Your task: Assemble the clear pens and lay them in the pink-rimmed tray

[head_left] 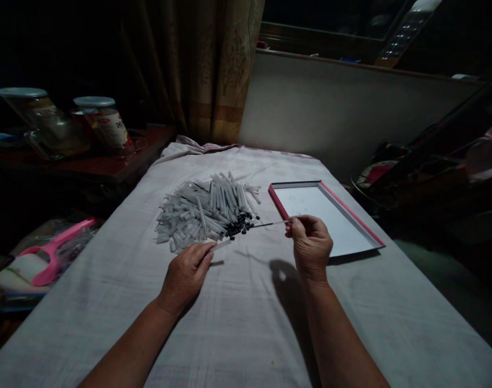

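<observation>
On the cloth lies a heap of short translucent plastic tubes [197,207], with small black pieces [241,223] gathered at its right front side. My left hand [188,272], in front of the heap, pinches one translucent plastic tube [221,246] that points to the right. My right hand [310,242] is closed on a thin rod [270,223], pale near the fingers and dark toward its tip. That tip reaches left to the edge of the black pieces; whether it touches one I cannot tell. A shallow box lid [330,215] with a red rim lies just behind my right hand.
A pale checked cloth [237,323] covers the table. At the left, a dark red cabinet [124,161] carries a lidded jar [106,124] and a glass jug [57,132]. Pink-handled scissors [54,253] lie low at the left. A curtain [225,70] hangs behind.
</observation>
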`<action>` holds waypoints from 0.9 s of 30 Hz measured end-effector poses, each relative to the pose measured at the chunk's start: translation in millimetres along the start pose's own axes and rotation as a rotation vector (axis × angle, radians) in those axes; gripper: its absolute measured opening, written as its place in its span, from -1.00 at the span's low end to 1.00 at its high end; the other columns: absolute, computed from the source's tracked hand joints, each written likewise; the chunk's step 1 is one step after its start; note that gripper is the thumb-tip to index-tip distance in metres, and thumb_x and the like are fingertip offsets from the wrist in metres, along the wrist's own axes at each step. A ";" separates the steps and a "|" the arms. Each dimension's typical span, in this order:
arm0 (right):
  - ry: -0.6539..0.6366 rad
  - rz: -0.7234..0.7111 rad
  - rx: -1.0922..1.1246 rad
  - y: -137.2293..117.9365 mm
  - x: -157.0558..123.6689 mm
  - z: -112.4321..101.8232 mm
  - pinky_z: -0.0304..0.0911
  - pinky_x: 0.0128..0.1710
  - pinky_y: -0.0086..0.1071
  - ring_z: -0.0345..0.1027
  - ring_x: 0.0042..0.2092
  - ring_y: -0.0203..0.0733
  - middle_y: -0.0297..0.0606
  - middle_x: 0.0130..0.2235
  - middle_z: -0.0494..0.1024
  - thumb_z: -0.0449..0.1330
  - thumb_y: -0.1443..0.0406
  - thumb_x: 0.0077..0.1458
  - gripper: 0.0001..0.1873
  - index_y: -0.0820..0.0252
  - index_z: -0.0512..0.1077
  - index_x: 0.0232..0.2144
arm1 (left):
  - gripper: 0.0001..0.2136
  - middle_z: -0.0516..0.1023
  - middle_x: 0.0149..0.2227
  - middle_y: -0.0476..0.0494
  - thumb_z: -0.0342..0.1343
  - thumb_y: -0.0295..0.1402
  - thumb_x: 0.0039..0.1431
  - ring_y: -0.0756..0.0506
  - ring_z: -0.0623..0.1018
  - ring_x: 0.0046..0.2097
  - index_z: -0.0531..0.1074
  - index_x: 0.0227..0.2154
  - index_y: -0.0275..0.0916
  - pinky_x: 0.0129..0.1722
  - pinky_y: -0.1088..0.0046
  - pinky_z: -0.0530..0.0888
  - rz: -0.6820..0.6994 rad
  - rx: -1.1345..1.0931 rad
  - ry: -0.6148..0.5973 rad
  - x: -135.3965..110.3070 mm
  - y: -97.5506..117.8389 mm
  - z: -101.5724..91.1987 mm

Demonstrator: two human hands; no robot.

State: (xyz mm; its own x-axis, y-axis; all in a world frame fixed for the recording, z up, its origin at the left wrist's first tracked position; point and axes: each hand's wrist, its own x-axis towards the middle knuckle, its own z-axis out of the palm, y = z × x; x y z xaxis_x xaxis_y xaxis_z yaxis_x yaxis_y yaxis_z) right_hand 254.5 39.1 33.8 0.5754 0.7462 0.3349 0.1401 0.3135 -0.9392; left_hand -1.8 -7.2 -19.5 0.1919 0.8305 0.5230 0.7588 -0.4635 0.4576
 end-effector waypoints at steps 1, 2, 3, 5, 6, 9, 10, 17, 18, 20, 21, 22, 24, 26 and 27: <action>-0.008 0.000 0.017 -1.1 -2.1 0.1 0.36 -0.57 -0.44 0.37 -0.54 -0.32 -0.38 -0.50 0.53 0.29 0.21 -0.06 -0.79 0.19 0.41 -0.39 | -0.76 0.64 -0.17 -0.15 -0.02 -0.31 0.34 -0.11 0.63 -0.14 0.50 -0.06 -0.20 -0.15 0.37 0.56 -0.001 -0.004 0.002 0.3 0.2 -0.4; -0.015 0.001 0.029 -1.7 -4.0 0.2 0.35 -0.57 -0.44 0.37 -0.54 -0.32 -0.37 -0.48 0.54 0.30 0.22 -0.06 -0.78 0.19 0.40 -0.37 | -0.76 0.64 -0.17 -0.15 -0.02 -0.32 0.34 -0.11 0.63 -0.14 0.50 -0.06 -0.20 -0.15 0.37 0.56 -0.001 -0.008 0.006 0.6 0.4 -0.8; -0.025 0.003 0.035 -1.7 -5.6 0.3 0.35 -0.57 -0.44 0.38 -0.54 -0.32 -0.37 -0.47 0.55 0.30 0.22 -0.07 -0.77 0.19 0.40 -0.35 | -0.76 0.64 -0.17 -0.15 -0.02 -0.32 0.34 -0.11 0.63 -0.14 0.50 -0.07 -0.20 -0.15 0.37 0.56 -0.003 -0.012 0.010 0.8 0.7 -1.1; -0.052 0.008 0.028 -0.8 -8.0 0.7 0.36 -0.56 -0.44 0.38 -0.53 -0.32 -0.35 -0.46 0.55 0.29 0.22 -0.05 -0.78 0.19 0.40 -0.35 | -0.76 0.64 -0.18 -0.15 -0.02 -0.32 0.34 -0.11 0.63 -0.14 0.50 -0.07 -0.20 -0.16 0.37 0.56 -0.002 -0.015 0.013 1.0 1.3 -1.6; -0.062 0.008 0.021 0.0 -8.9 1.0 0.36 -0.56 -0.43 0.38 -0.53 -0.32 -0.35 -0.46 0.55 0.29 0.21 -0.05 -0.79 0.20 0.40 -0.36 | -0.76 0.64 -0.18 -0.15 -0.02 -0.31 0.34 -0.11 0.63 -0.15 0.50 -0.07 -0.20 -0.16 0.38 0.56 0.002 -0.014 0.013 1.0 1.6 -1.7; -0.074 0.005 0.012 2.7 -10.7 2.5 0.37 -0.55 -0.41 0.39 -0.53 -0.31 -0.33 -0.45 0.56 0.29 0.19 -0.04 -0.78 0.20 0.41 -0.37 | -0.76 0.64 -0.17 -0.16 -0.01 -0.31 0.34 -0.11 0.62 -0.15 0.50 -0.07 -0.19 -0.15 0.36 0.56 0.023 -0.016 0.009 0.7 2.3 -2.0; -0.079 0.006 0.010 3.5 -11.3 3.0 0.37 -0.55 -0.41 0.39 -0.52 -0.31 -0.33 -0.45 0.56 0.29 0.19 -0.04 -0.78 0.20 0.41 -0.37 | -0.76 0.64 -0.17 -0.16 -0.01 -0.31 0.34 -0.12 0.62 -0.14 0.50 -0.07 -0.19 -0.15 0.36 0.55 0.028 -0.016 0.011 0.6 2.6 -2.2; -0.106 0.023 0.012 5.8 -12.0 1.6 0.37 -0.56 -0.41 0.39 -0.54 -0.31 -0.33 -0.46 0.56 0.29 0.20 -0.06 -0.78 0.20 0.42 -0.37 | -0.76 0.64 -0.19 -0.17 -0.02 -0.32 0.35 -0.11 0.62 -0.16 0.50 -0.06 -0.21 -0.17 0.37 0.54 0.048 -0.014 0.016 0.8 3.4 -3.7; -0.102 0.024 0.008 5.9 -11.3 0.6 0.37 -0.56 -0.41 0.39 -0.53 -0.30 -0.33 -0.46 0.56 0.29 0.19 -0.05 -0.77 0.21 0.42 -0.37 | -0.76 0.64 -0.19 -0.17 -0.02 -0.32 0.35 -0.11 0.62 -0.17 0.50 -0.06 -0.21 -0.17 0.37 0.54 0.048 -0.012 0.016 1.0 3.3 -3.8; -0.095 0.021 -0.006 6.1 -9.4 -1.4 0.37 -0.55 -0.40 0.40 -0.53 -0.30 -0.33 -0.45 0.56 0.29 0.18 -0.05 -0.76 0.21 0.42 -0.36 | -0.76 0.64 -0.19 -0.16 -0.02 -0.32 0.35 -0.11 0.62 -0.17 0.50 -0.07 -0.21 -0.17 0.37 0.54 0.051 -0.010 0.016 1.3 3.0 -4.0; -0.095 0.019 -0.013 6.2 -8.6 -2.1 0.37 -0.55 -0.40 0.40 -0.53 -0.30 -0.33 -0.45 0.56 0.29 0.18 -0.04 -0.76 0.20 0.42 -0.36 | -0.76 0.64 -0.19 -0.16 -0.02 -0.31 0.35 -0.11 0.62 -0.16 0.50 -0.07 -0.21 -0.16 0.37 0.54 0.052 -0.011 0.016 1.4 3.0 -4.1; -0.097 0.015 -0.018 6.3 -8.0 -2.4 0.37 -0.55 -0.40 0.40 -0.53 -0.30 -0.33 -0.45 0.56 0.29 0.19 -0.04 -0.77 0.20 0.42 -0.35 | -0.76 0.64 -0.18 -0.16 -0.02 -0.31 0.35 -0.11 0.62 -0.16 0.49 -0.06 -0.20 -0.16 0.37 0.54 0.052 -0.012 0.013 1.4 3.0 -4.2; -0.111 0.012 -0.013 6.7 -9.0 -1.3 0.37 -0.55 -0.42 0.39 -0.53 -0.31 -0.35 -0.46 0.55 0.28 0.20 -0.04 -0.78 0.19 0.41 -0.36 | -0.76 0.64 -0.18 -0.16 -0.03 -0.30 0.36 -0.11 0.61 -0.16 0.49 -0.05 -0.19 -0.16 0.36 0.54 0.053 -0.014 0.004 1.0 3.6 -4.2; -0.132 0.025 0.009 7.3 -14.3 2.4 0.36 -0.56 -0.43 0.39 -0.53 -0.31 -0.36 -0.47 0.55 0.28 0.20 -0.05 -0.79 0.18 0.41 -0.36 | -0.76 0.63 -0.19 -0.16 -0.03 -0.31 0.36 -0.11 0.61 -0.16 0.49 -0.05 -0.19 -0.16 0.35 0.53 0.061 -0.011 -0.007 0.4 4.8 -4.1; -0.149 0.038 0.017 7.8 -18.7 5.0 0.36 -0.56 -0.43 0.39 -0.53 -0.31 -0.36 -0.47 0.56 0.28 0.20 -0.05 -0.79 0.18 0.42 -0.36 | -0.76 0.63 -0.19 -0.16 -0.03 -0.31 0.36 -0.12 0.61 -0.17 0.49 -0.05 -0.19 -0.16 0.35 0.53 0.067 -0.007 -0.014 0.1 5.5 -4.0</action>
State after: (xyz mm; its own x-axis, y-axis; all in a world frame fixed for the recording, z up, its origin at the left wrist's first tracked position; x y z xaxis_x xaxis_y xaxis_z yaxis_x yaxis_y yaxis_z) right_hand 240.7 30.6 20.6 0.4539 0.8362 0.3079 0.1059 0.2925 -0.9504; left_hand -0.1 -10.9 -14.0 0.2507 0.8021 0.5420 0.7399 -0.5199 0.4270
